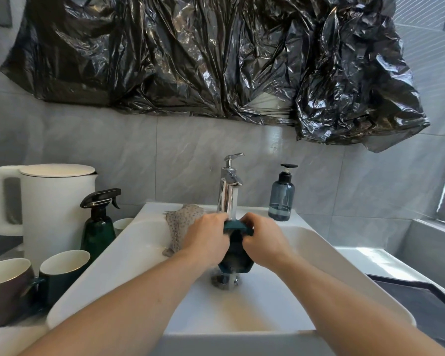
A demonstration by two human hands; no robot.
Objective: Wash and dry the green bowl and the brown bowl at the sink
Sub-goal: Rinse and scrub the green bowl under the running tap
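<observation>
Far left on the counter: brown bowl (3, 291), unwashed by the look of it, sitting just beside a dark green mug (62, 271). Behind them a white kettle (49, 201) and a green spray bottle (98, 227). A spotted cloth (180, 227) hangs over the sink (129, 265) rim, left of the tap.

Left hand (206, 240) has fingers curled round the left edge of the green bowl (235, 253); right hand (262, 242) grips the opposite edge. Bowl is held on edge, tipped, directly under the running faucet (230, 186), right above the drain (224, 280). Looks like the rinse stage of bowl one; drying and the brown bowl not yet done.

Risks, my read:
- Wet glaze plus an edge-only grip: slip likely, drop onto ceramic basin, chip.
- Rim is close to the spout: lifting could knock it.
- Stream hitting a tilted bowl sprays over the counter.

Soap dispenser (281, 199) stands right of the tap, near the right wrist; elbowing it over is possible.
</observation>
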